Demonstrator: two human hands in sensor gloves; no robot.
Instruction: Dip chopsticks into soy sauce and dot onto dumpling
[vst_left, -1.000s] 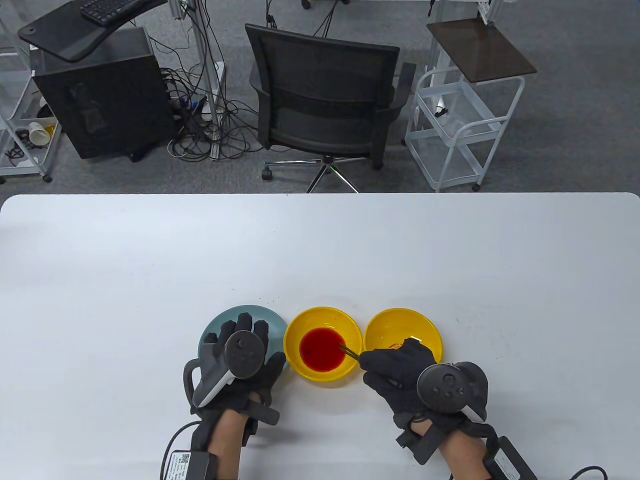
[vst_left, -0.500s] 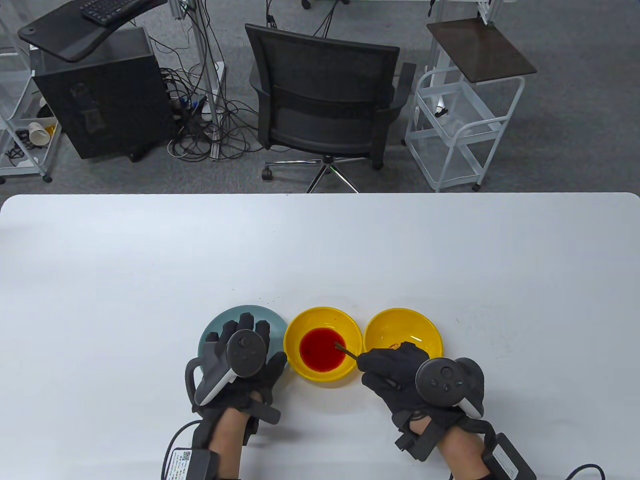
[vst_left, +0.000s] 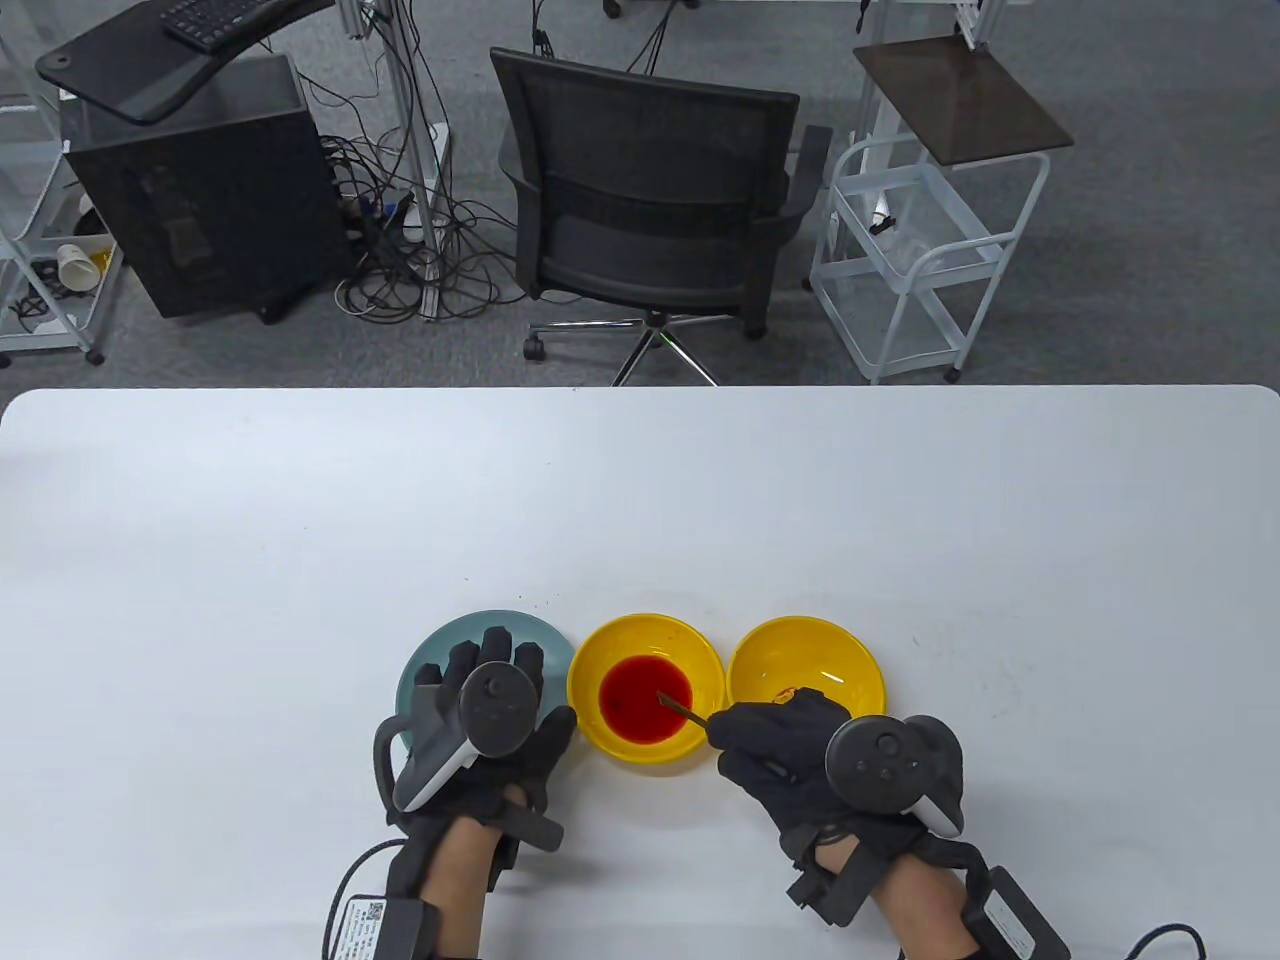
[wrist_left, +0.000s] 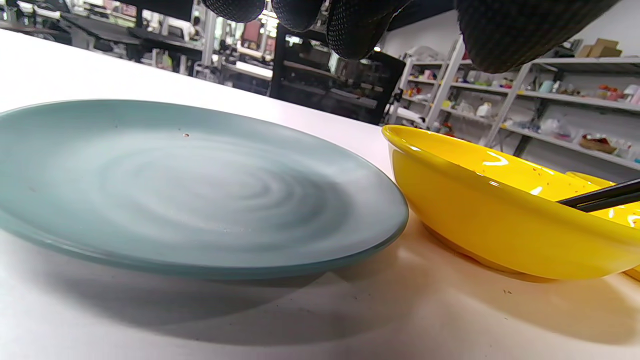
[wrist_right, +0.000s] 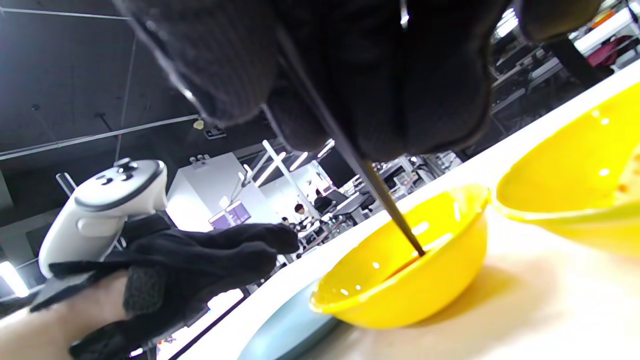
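My right hand (vst_left: 775, 735) grips dark chopsticks (vst_left: 683, 707); their tips reach into the red sauce (vst_left: 640, 700) in the middle yellow bowl (vst_left: 592, 668). In the right wrist view the chopsticks (wrist_right: 385, 200) run down from my fingers into that bowl (wrist_right: 415, 295). My left hand (vst_left: 485, 715) lies flat, fingers spread, over the near side of the grey-blue plate (vst_left: 440, 640). The plate (wrist_left: 175, 185) looks bare in the left wrist view, with the yellow bowl (wrist_left: 480, 210) beside it and the chopsticks (wrist_left: 600, 197) crossing its rim. A second yellow bowl (vst_left: 850, 660) stands to the right; I see no dumpling plainly.
The three dishes stand in a row near the table's front edge (vst_left: 640, 900). A black office chair (vst_left: 650, 200) and a white cart (vst_left: 920, 240) stand beyond the far edge. The left hand's tracker shows in the right wrist view (wrist_right: 105, 210).
My right hand has shifted left, and the chopstick tips have slid further left into the red sauce. The left hand has stayed on the plate.
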